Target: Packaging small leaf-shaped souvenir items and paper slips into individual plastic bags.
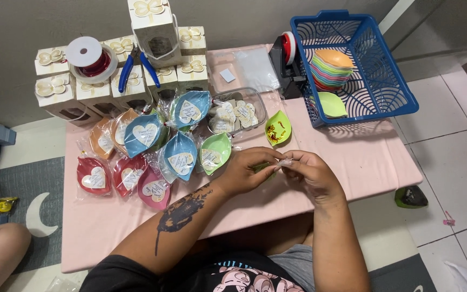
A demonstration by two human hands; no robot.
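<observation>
Wrapper: small clear plastic wrapper (283, 162), above the pink table (374, 157) between both hands; looks light, crinkly, slippery, best pinched at its edge.
Left hand (247, 172): fingertips pinched on it.
Right hand (312, 172): fingers closed on it.
Nearby: green leaf dish (278, 128), wrapped dishes (179, 154).
</observation>
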